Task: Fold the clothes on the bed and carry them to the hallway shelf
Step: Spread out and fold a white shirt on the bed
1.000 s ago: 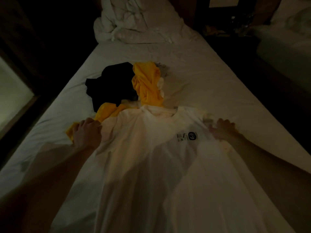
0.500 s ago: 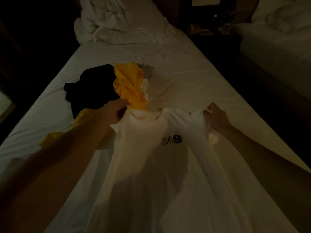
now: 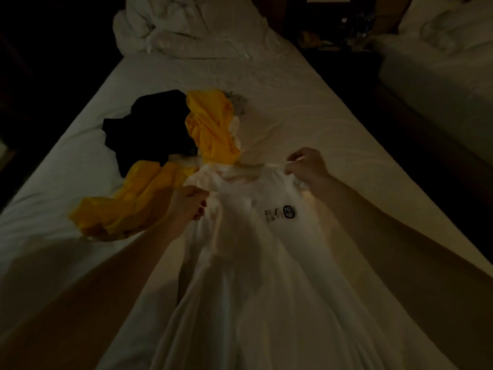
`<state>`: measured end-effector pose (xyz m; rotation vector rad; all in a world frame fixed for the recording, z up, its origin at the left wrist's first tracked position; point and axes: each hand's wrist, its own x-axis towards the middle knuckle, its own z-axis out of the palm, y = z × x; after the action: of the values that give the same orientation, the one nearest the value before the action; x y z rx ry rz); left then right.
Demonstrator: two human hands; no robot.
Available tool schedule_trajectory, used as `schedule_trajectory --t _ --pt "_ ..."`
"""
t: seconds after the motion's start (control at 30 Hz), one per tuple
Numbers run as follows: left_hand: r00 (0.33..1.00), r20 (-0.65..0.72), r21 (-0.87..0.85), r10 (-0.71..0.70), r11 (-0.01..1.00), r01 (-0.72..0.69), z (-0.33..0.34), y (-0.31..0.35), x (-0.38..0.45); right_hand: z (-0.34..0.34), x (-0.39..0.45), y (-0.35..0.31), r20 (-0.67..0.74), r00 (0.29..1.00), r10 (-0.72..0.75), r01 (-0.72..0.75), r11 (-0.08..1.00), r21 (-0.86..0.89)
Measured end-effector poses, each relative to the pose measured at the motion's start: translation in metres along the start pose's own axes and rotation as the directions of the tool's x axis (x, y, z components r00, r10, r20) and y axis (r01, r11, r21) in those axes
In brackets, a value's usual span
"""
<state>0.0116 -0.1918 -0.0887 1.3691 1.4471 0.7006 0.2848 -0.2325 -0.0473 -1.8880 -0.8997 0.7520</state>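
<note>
The white shirt point(image 3: 266, 263) lies front-up along the bed point(image 3: 306, 108), logo point(image 3: 280, 212) showing, collar pointing toward the far end. The left hand point(image 3: 188, 206) pinches the fabric at the left shoulder area, fingers curled into the cloth; the right hand point(image 3: 304, 166) pinches the right shoulder seam, thumb and fingers closed on a small ridge of fabric. Both grips sit at the top corners, which appears intended to pull the shirt taut and square it before the first fold. The shirt body bunches into long creases between the arms, so it is not yet flat. Just beyond the collar lie the yellow garment point(image 3: 213, 129), touching the shirt's left shoulder, and the black garment point(image 3: 154, 124) beside it; both are unfolded, as is a small grey item point(image 3: 238, 101) behind them. A rumpled duvet point(image 3: 186, 28) sits at the head of the bed. The task appears to be at an early stage; the shelf is not in view.
</note>
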Motion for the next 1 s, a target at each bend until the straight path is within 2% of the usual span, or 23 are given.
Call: schedule_trajectory --t 0.07,0.1,0.17,0.23,0.27,0.37,0.47,0.53,0.6,0.67,0.7,0.73,0.8,0.83,0.87,1.0 --pt "0.991 0.112 0.312 0.073 0.944 -0.105 -0.007 -0.011 -0.025 0.037 -0.021 -0.010 0.070 0.997 -0.031 0.036 0.997 -0.070" --pt "0.979 0.186 0.491 0.083 0.855 -0.166 -0.010 -0.018 -0.037 0.051 -0.033 -0.010 0.145 0.989 -0.012 0.021 0.998 -0.055" --pt "0.958 0.283 0.775 0.036 0.580 -0.251 -0.013 -0.027 -0.063 0.065 -0.060 -0.005 0.295 0.955 0.031 -0.032 0.999 -0.001" --pt "0.937 0.347 0.884 -0.043 0.348 -0.311 -0.014 -0.038 -0.091 0.058 -0.089 0.012 0.288 0.957 -0.034 0.064 0.993 -0.098" --pt "0.922 0.376 0.894 -0.094 0.297 -0.334 -0.013 -0.044 -0.104 0.048 -0.104 0.025 0.251 0.965 -0.080 0.133 0.971 -0.201" --pt "0.904 0.344 0.921 -0.254 0.280 -0.272 -0.012 -0.058 -0.142 0.008 -0.149 0.081 0.219 0.972 -0.083 0.187 0.836 -0.515" --pt "0.895 0.358 0.921 -0.266 0.259 -0.292 -0.012 -0.064 -0.179 -0.030 -0.196 0.132 0.184 0.981 0.061 0.102 0.643 -0.759" --pt "0.906 0.385 0.877 -0.177 0.375 -0.299 -0.012 -0.074 -0.197 -0.049 -0.224 0.152 0.100 0.990 0.096 0.017 0.631 -0.776" --pt "0.902 0.421 0.765 -0.096 0.571 -0.297 -0.010 -0.085 -0.216 -0.063 -0.248 0.163 0.045 0.992 0.121 -0.049 0.673 -0.738" --pt "0.914 0.402 0.650 -0.049 0.718 -0.247 -0.010 -0.098 -0.236 -0.076 -0.270 0.170 0.098 0.986 0.137 -0.021 0.677 -0.735" --pt "0.922 0.384 0.648 -0.044 0.725 -0.235 -0.012 -0.105 -0.247 -0.081 -0.281 0.174 0.158 0.977 0.141 0.020 0.683 -0.731" --pt "0.929 0.369 0.694 -0.030 0.673 -0.254 -0.015 -0.113 -0.258 -0.084 -0.291 0.179 0.211 0.968 0.135 0.059 0.694 -0.718" --pt "0.943 0.334 0.851 0.013 0.425 -0.308 -0.021 -0.129 -0.277 -0.090 -0.307 0.188 0.274 0.958 0.088 0.118 0.748 -0.653" --pt "0.949 0.310 0.890 0.048 0.335 -0.308 -0.024 -0.136 -0.283 -0.092 -0.313 0.190 0.283 0.958 0.048 0.141 0.780 -0.610" --pt "0.958 0.279 0.907 0.067 0.308 -0.286 -0.026 -0.140 -0.290 -0.093 -0.318 0.191 0.277 0.961 0.009 0.157 0.806 -0.571" --pt "0.983 0.170 0.903 0.070 0.388 -0.184 -0.030 -0.131 -0.308 -0.092 -0.338 0.180 0.135 0.980 -0.144 0.193 0.840 -0.507"
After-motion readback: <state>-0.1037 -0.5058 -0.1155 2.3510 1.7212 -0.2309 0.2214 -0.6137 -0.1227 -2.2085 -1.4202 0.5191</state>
